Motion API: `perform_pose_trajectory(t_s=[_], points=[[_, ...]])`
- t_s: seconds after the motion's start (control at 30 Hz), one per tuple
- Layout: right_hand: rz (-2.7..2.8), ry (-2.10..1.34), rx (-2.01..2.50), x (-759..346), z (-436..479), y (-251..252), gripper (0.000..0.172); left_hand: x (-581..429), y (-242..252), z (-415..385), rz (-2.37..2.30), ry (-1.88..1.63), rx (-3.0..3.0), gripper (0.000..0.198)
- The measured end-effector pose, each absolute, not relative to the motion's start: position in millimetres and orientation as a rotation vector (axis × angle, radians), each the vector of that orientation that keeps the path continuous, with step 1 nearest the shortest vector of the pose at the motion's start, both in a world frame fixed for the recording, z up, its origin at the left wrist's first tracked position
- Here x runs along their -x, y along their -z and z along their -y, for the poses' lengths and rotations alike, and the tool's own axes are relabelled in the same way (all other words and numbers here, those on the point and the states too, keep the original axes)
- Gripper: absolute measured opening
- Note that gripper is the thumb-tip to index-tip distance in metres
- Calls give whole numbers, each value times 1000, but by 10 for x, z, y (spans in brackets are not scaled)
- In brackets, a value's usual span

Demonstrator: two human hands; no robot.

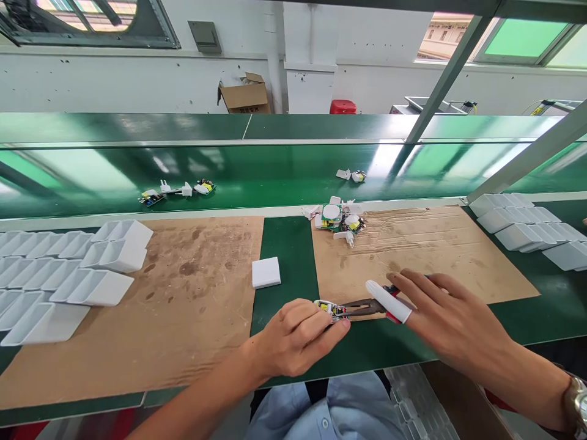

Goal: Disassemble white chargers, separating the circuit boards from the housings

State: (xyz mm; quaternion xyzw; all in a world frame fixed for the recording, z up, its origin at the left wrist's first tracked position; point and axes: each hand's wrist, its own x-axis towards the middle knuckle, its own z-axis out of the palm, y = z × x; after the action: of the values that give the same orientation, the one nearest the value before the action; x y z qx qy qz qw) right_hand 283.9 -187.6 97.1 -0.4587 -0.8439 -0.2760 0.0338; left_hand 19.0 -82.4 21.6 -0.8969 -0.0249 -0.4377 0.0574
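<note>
blue shirt [323, 410] sat below; left grip [300, 339] pinched a circuit board [324, 307], right grip [443, 311] clasped pliers [363, 309], apparently mid-work; other boards [354, 222] lay untouched.

Green table [291, 241] with two cardboard sheets and groups of small parts.

A stained brown sheet [183, 305] covers much of the left side, with rows of white open housings [110, 253] at its far left; a second, creased sheet [426, 244] lies to the right, more white housings [518, 235] by its far right corner. On the bare green between them sits a white block [266, 272]. A cluster of white parts and circuit boards [332, 212] rests at the right sheet's far left corner. Beyond a pale rail [275, 212], a glossy green strip [275, 177] carries two smaller board groups [186, 190].
</note>
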Motion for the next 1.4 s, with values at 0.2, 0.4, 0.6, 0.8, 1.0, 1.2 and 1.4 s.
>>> perform_pose_trajectory(t_s=[0.2, 0.4, 0.6, 0.8, 1.0, 1.2, 1.4], points=[[2584, 855, 1493, -2948, 1954, -980, 42, -180, -208, 803, 81, 1356, 2694, 26], [2537, 953, 1420, -2941, 1992, -998, 38, -192, -160, 809, 75, 1410, 2721, 31], [2555, 986, 1303, -2925, 1975, -1006, 36, -193, -159, 802, 38, 1401, 2731, 31], [2603, 1001, 1238, -2954, 1930, -1063, 40, -204, -175, 799, -8, 1394, 2762, 32], [2645, 1022, 1209, -2979, 1918, -1109, 42, -215, -166, 807, -32, 1408, 2789, 31], [2706, 1055, 1129, -2997, 1873, -1146, 40, -213, -163, 812, -44, 1404, 2808, 36], [2711, 1032, 1193, -2969, 1856, -1170, 40, -212, -161, 803, -30, 1395, 2792, 32]])
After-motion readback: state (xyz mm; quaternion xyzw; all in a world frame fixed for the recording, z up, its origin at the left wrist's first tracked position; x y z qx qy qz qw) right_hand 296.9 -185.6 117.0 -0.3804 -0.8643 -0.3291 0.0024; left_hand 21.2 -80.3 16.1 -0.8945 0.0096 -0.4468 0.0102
